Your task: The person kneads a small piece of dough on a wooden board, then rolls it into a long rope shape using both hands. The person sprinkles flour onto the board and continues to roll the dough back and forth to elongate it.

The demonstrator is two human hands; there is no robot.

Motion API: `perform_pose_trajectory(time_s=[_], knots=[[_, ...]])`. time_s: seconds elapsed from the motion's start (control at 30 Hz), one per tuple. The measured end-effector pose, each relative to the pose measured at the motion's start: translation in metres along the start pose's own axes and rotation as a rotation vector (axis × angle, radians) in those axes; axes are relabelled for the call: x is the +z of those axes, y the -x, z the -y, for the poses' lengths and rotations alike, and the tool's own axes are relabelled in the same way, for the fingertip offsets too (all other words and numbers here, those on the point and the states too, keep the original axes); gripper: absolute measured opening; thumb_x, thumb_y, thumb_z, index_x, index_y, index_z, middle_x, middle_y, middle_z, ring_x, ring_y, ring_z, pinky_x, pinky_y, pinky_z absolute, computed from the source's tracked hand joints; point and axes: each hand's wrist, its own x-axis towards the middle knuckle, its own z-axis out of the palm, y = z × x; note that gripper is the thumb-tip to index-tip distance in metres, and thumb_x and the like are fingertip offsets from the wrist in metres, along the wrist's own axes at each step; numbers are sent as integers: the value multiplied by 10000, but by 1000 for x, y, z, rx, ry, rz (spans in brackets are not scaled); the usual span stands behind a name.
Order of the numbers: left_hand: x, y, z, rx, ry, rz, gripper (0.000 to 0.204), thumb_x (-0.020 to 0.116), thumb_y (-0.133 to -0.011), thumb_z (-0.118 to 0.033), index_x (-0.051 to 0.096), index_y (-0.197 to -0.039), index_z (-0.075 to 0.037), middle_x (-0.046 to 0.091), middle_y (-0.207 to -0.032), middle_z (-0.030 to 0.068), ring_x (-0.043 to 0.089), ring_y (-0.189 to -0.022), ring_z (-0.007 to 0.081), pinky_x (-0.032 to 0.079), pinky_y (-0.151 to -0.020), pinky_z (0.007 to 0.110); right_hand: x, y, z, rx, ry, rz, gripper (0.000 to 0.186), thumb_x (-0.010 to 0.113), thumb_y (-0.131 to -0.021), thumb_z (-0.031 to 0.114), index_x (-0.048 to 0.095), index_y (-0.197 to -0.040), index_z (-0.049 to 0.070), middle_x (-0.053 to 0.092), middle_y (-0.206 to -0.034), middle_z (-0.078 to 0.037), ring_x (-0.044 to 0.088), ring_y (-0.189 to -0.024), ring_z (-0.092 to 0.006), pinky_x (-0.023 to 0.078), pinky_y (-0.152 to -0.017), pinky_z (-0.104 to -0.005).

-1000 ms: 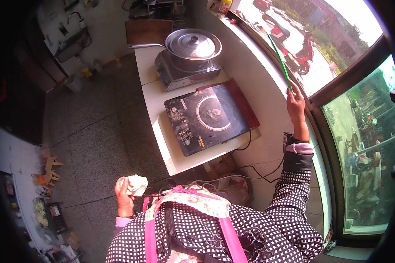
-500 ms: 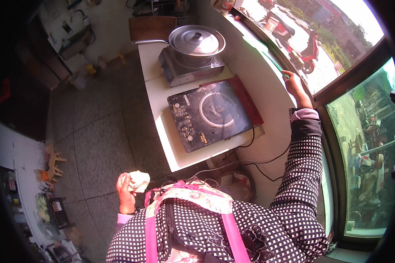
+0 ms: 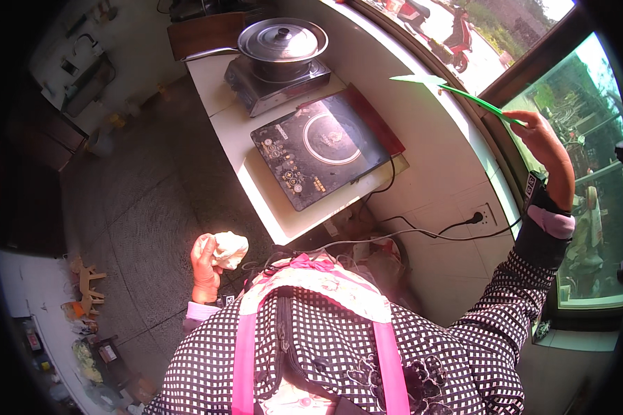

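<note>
My right hand (image 3: pixel 541 138) is raised at the right, in front of the window, with its fingers closed round the handle end of a green fly swatter (image 3: pixel 479 104). The swatter's flat, pale head points left, over the window sill. Low on the left, my left hand (image 3: pixel 204 270) grips a crumpled white cloth (image 3: pixel 230 250) above the dark floor. Neither hand touches the counter (image 3: pixel 284 223). On it, a flat black induction cooker (image 3: pixel 322 152) lies nearest to me.
Behind the cooker, a lidded metal pan (image 3: pixel 282 43) sits on a silver stove (image 3: pixel 277 86), its handle pointing left. A black cord runs to a wall socket (image 3: pixel 486 216). Window frames (image 3: pixel 500 83) edge the right side. Small wooden stools (image 3: pixel 88 285) stand at the far left.
My right hand has drawn back from the sill toward the right, bringing the swatter into fuller view. My left hand, still gripping the cloth, sits slightly higher. The whole view has shifted.
</note>
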Motion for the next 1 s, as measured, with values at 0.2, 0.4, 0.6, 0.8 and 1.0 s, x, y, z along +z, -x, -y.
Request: perform_pose_trajectory(time_s=[0.2,0.4,0.6,0.8,1.0], knots=[[-3,-20,-4,-39,-41,139,247,661,-872,-309,562,-985,-113,604,-805,-15,527,-546,42,329,-366,167,-22,111,9,2,-220,-46,297,574,-900,77,633,-1191,71,666,-1088,-73,583,-991,-133,422,-897,-256],[-15,-17,2,-28,-34,93,238,649,-877,-314,564,-980,-118,604,-807,-14,539,-568,47,356,-381,169,38,17,26,-165,-49,-332,288,568,-924,151,627,-1201,101,660,-1123,-162,621,-1030,-224,446,-913,-308],[-47,19,15,14,27,-123,243,640,-885,-316,560,-987,-110,605,-779,-8,535,-525,52,316,-346,175,118,-131,13,-53,-15,-335,307,559,-931,253,622,-1213,151,691,-832,-161,665,-776,-232,496,-767,-347],[-60,59,27,14,24,-364,251,620,-900,-313,556,-1025,-105,597,-823,-21,547,-553,49,299,-342,172,220,-171,-21,21,-243,-336,304,594,-906,259,628,-1187,148,653,-1062,-209,608,-1042,-350,469,-891,-384],[-42,71,23,14,-1,-334,238,626,-894,-303,554,-1001,-103,583,-792,-21,528,-529,47,303,-349,177,254,-50,22,-25,-736,99,282,591,-938,181,605,-1213,121,521,-671,22,450,-601,-64,365,-546,-237]])
